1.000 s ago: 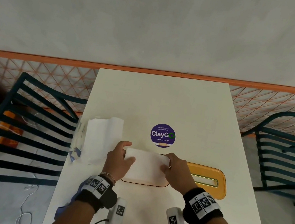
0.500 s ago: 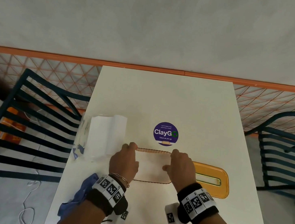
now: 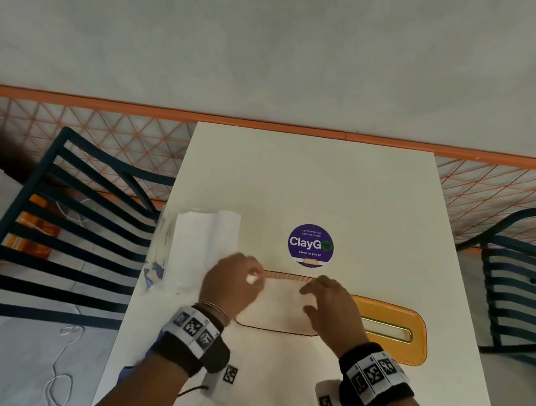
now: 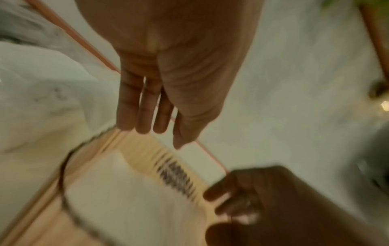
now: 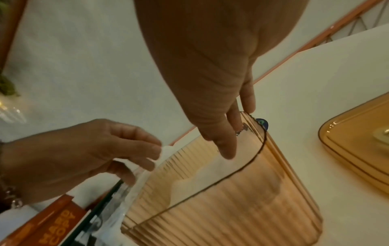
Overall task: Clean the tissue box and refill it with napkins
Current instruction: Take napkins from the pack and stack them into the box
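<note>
On the white tabletop, near its front edge, sits the tissue box, amber, ribbed, see-through, lid off. Napkins lie inside as a white stack, w/ a wavy top edge showing thru the wall in the right wrist view.

Left hand is at the box's left end, over the rim. Left wrist view: fingers straight & close together, pointing down at the rim, nothing wrapped round. Right wrist view shows the same hand looser, fingers a bit bent, tips touching white paper at the box's left edge; whether it pinches that paper or only brushes it, can't tell.

Right hand is at the box's right end. Its fingers reach down past the rim into the box, fairly straight, tips at or on the napkins; not gripping anything visible.

The box's lid, orange-amber w/ a slot down the middle, lies flat on the tabletop just right of the box, partly behind the right hand.

Left of the box: an opened napkin pack, white sheets in crinkly clear wrap w/ blue print. A blue cloth hangs at the tabletop's left front edge, mostly hidden by the left forearm. Beyond the box, a round purple "ClayGo" sticker.

Dark slatted chairs stand either side: one left, one right.
</note>
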The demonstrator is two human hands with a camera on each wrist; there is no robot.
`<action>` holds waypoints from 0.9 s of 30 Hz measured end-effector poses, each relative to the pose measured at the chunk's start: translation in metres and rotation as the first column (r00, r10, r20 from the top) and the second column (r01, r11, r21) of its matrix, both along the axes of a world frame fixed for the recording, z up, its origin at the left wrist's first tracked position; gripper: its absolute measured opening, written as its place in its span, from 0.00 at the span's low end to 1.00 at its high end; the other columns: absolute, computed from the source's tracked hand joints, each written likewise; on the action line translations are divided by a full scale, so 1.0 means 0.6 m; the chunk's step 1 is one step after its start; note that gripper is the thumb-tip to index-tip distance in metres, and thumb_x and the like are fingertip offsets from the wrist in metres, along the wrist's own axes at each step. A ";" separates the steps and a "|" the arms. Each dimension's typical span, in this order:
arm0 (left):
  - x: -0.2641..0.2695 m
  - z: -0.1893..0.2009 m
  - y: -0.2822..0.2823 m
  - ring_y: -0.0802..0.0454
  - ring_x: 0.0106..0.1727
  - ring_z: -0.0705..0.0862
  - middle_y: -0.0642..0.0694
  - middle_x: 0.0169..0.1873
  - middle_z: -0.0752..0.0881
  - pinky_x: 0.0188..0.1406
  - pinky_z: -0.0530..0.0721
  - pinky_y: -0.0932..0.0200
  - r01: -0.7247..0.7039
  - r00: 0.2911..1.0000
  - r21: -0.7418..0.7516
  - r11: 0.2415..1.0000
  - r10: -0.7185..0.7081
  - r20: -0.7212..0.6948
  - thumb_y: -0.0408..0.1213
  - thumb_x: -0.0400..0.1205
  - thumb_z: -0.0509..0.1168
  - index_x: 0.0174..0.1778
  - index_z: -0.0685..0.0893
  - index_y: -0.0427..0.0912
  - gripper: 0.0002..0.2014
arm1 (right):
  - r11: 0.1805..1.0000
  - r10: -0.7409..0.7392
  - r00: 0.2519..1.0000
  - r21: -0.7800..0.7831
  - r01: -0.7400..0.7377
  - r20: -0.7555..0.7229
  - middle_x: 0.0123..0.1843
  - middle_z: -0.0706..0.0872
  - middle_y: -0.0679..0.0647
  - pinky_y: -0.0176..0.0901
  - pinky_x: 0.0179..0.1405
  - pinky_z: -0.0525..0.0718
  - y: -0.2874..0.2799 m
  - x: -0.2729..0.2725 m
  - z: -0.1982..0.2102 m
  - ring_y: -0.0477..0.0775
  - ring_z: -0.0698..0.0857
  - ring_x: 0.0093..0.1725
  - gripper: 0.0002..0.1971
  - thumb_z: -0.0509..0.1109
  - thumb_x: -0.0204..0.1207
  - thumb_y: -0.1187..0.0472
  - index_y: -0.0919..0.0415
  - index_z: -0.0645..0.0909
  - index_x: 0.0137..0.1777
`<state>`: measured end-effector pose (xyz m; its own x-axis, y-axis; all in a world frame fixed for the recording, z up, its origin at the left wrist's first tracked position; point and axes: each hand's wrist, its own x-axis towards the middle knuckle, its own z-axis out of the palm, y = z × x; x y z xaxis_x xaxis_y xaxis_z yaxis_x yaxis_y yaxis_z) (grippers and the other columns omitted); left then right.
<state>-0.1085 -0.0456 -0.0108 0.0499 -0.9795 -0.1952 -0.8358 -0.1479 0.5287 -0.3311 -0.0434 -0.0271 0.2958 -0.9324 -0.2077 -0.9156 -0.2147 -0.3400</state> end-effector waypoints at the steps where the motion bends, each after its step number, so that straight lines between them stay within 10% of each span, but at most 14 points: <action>1: 0.021 0.006 -0.008 0.55 0.53 0.87 0.56 0.52 0.88 0.51 0.83 0.59 -0.125 0.992 -0.041 0.991 0.125 -0.012 0.44 0.80 0.72 0.56 0.89 0.54 0.09 | 0.998 -0.062 0.997 -0.028 0.063 0.050 0.62 0.89 0.49 0.42 0.52 0.88 0.002 -0.002 0.000 0.53 0.88 0.56 0.17 0.82 0.72 0.62 0.53 0.89 0.61; 4: 0.085 0.003 -0.027 0.47 0.67 0.82 0.48 0.64 0.83 0.55 0.83 0.51 -0.327 0.944 -0.004 0.945 0.327 0.042 0.40 0.73 0.78 0.70 0.80 0.50 0.28 | 0.983 -0.159 0.978 -0.069 0.169 0.135 0.60 0.87 0.50 0.37 0.44 0.86 0.009 -0.006 -0.005 0.52 0.88 0.51 0.18 0.83 0.71 0.65 0.54 0.88 0.60; 9: 0.091 -0.045 -0.016 0.40 0.79 0.69 0.41 0.80 0.65 0.75 0.76 0.43 -0.107 0.954 0.175 0.979 0.052 0.295 0.50 0.57 0.88 0.88 0.49 0.49 0.70 | 0.982 -0.169 0.977 -0.063 0.178 0.133 0.61 0.87 0.48 0.34 0.43 0.85 0.019 0.002 -0.008 0.49 0.87 0.51 0.18 0.82 0.72 0.59 0.52 0.87 0.62; 13: 0.067 -0.067 -0.012 0.41 0.72 0.76 0.40 0.75 0.74 0.71 0.77 0.47 -0.126 0.943 0.022 0.992 0.113 0.313 0.46 0.69 0.83 0.86 0.58 0.46 0.54 | 0.980 -0.181 0.976 -0.055 0.189 0.124 0.60 0.87 0.49 0.36 0.43 0.85 0.020 0.007 -0.002 0.50 0.87 0.51 0.17 0.82 0.72 0.57 0.52 0.87 0.61; 18: 0.073 -0.039 -0.006 0.39 0.63 0.86 0.40 0.66 0.86 0.55 0.80 0.51 -0.515 0.857 -0.100 0.852 0.513 -0.047 0.36 0.84 0.66 0.74 0.76 0.44 0.21 | 0.975 -0.208 0.971 -0.056 0.216 0.115 0.59 0.88 0.50 0.38 0.46 0.83 0.015 0.002 0.004 0.53 0.87 0.56 0.14 0.80 0.74 0.58 0.53 0.89 0.59; 22: 0.123 -0.033 -0.008 0.36 0.69 0.83 0.37 0.69 0.85 0.65 0.82 0.42 -0.698 0.711 0.021 0.715 0.697 -0.097 0.33 0.81 0.67 0.76 0.75 0.44 0.25 | 0.974 -0.211 0.971 -0.063 0.219 0.108 0.58 0.89 0.50 0.38 0.46 0.84 0.017 0.002 0.005 0.54 0.87 0.56 0.14 0.81 0.73 0.59 0.54 0.89 0.58; 27: 0.169 -0.061 -0.037 0.36 0.74 0.79 0.38 0.74 0.80 0.72 0.80 0.35 -0.610 0.789 0.179 0.772 0.612 0.052 0.43 0.77 0.72 0.81 0.71 0.42 0.35 | 0.983 -0.153 0.984 -0.088 0.161 0.088 0.56 0.89 0.49 0.39 0.44 0.84 0.023 0.012 0.006 0.54 0.87 0.53 0.18 0.85 0.67 0.60 0.52 0.89 0.57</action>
